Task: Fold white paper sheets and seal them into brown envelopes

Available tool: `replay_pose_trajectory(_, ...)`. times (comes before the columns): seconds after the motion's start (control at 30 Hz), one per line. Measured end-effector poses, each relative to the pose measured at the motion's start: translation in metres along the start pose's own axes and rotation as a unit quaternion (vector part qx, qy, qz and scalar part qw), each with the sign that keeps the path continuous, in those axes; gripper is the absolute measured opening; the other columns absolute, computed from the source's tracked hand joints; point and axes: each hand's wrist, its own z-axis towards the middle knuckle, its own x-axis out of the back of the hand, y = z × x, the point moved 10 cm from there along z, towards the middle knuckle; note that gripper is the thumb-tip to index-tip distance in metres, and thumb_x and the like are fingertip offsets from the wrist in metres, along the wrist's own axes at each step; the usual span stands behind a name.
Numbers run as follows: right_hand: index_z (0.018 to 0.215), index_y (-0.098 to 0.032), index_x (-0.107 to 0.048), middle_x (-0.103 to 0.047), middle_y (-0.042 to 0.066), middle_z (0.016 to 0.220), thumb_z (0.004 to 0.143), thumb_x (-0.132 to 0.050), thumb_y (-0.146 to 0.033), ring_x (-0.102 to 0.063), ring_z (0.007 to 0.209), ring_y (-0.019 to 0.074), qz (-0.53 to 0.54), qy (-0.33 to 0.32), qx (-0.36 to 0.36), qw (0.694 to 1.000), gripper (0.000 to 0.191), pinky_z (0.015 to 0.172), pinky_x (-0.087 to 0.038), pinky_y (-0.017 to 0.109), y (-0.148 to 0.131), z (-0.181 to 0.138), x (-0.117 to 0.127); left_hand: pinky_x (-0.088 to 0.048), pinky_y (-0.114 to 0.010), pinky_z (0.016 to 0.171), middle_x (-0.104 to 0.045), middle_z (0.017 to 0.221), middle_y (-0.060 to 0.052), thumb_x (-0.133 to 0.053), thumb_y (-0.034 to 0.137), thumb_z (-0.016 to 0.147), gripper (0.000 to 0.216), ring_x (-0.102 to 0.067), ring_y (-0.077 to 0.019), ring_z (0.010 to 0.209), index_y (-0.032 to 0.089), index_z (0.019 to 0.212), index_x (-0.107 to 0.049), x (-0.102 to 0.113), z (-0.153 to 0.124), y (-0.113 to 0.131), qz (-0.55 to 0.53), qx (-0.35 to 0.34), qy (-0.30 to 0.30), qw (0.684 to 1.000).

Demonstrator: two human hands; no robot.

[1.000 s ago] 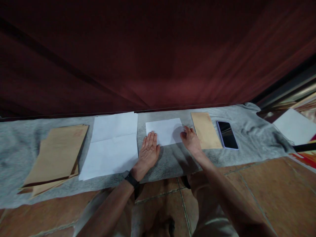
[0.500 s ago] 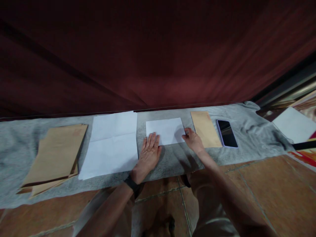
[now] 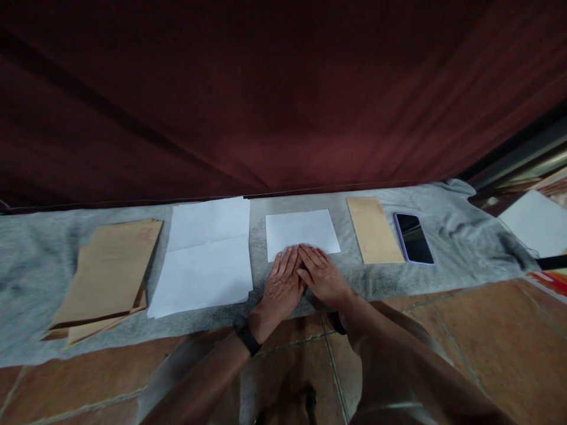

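Observation:
A folded sheet of white paper lies crosswise on the grey cloth. My left hand rests flat with its fingertips on the near edge of that paper. Beside it, touching it, my right hand presses on the same edge with fingers stretched out. Neither hand grips anything. To the left sits a stack of white sheets with a crease across the middle. A single brown envelope lies right of the folded paper.
Several brown envelopes are piled at the left of the grey cloth. A phone in a purple case lies right of the single envelope. A dark red curtain hangs behind; the tiled floor is below.
My right hand has left the right edge of the folded paper and moved left beside my left hand. My left hand has shifted slightly right along the near edge.

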Motion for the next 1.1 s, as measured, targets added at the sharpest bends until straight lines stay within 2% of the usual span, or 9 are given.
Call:
replay_pose_trajectory(0.13, 0.154, -0.009, -0.038, -0.041, 0.014, 0.159, 0.105, -0.036, -0.040, -0.035, 0.149, 0.0256, -0.026, 0.017, -0.002, 1.000, 0.058, 0.124, -0.029, 0.048, 0.002, -0.007, -0.004, -0.022, -0.050, 0.127, -0.033, 0.163, -0.013, -0.036, 0.021, 0.099, 0.061, -0.020, -0.0249, 0.154, 0.008, 0.157, -0.027, -0.003, -0.001, -0.001, 0.016, 0.000, 0.000, 1.000)
replay_pose_trajectory(0.33, 0.154, -0.011, -0.038, -0.037, 0.014, 0.161, 0.106, -0.036, -0.039, -0.031, 0.151, 0.0250, -0.063, 0.029, -0.006, 0.998, 0.057, 0.124, -0.027, 0.047, 0.016, -0.013, 0.000, -0.026, -0.049, 0.126, -0.032, 0.163, -0.016, -0.038, 0.032, 0.102, 0.059, -0.022, -0.0264, 0.154, 0.005, 0.154, -0.033, 0.002, -0.001, -0.002, 0.011, 0.008, 0.005, 1.000)
replay_pose_trajectory(0.53, 0.155, -0.008, -0.037, -0.036, 0.016, 0.161, 0.105, -0.039, -0.042, -0.031, 0.151, 0.0265, -0.093, 0.031, -0.025, 0.995, 0.061, 0.124, -0.028, 0.046, 0.026, -0.018, 0.004, -0.029, -0.048, 0.124, -0.033, 0.162, -0.020, -0.039, 0.035, 0.102, 0.062, -0.024, -0.0278, 0.153, 0.004, 0.154, -0.030, 0.004, -0.005, -0.006, 0.007, 0.019, 0.015, 1.000)
replay_pose_trajectory(0.77, 0.156, -0.008, -0.034, -0.036, 0.018, 0.161, 0.104, -0.040, -0.045, -0.031, 0.150, 0.0294, -0.117, 0.040, -0.064, 0.990, 0.064, 0.122, -0.030, 0.047, 0.044, -0.023, 0.010, -0.030, -0.049, 0.124, -0.032, 0.161, -0.023, -0.042, 0.041, 0.101, 0.067, -0.022, -0.0304, 0.154, 0.001, 0.153, -0.030, 0.002, -0.010, -0.016, 0.015, 0.058, 0.023, 0.998)
replay_pose_trajectory(1.1, 0.153, -0.004, -0.039, -0.039, 0.021, 0.158, 0.104, -0.037, -0.044, -0.038, 0.146, 0.0322, -0.148, 0.059, -0.110, 0.981, 0.063, 0.120, -0.031, 0.048, 0.058, -0.028, 0.017, -0.031, -0.053, 0.122, -0.033, 0.159, -0.028, -0.040, 0.042, 0.101, 0.068, -0.026, -0.0349, 0.152, -0.005, 0.151, -0.034, 0.008, -0.018, -0.031, 0.027, 0.131, 0.046, 0.990)
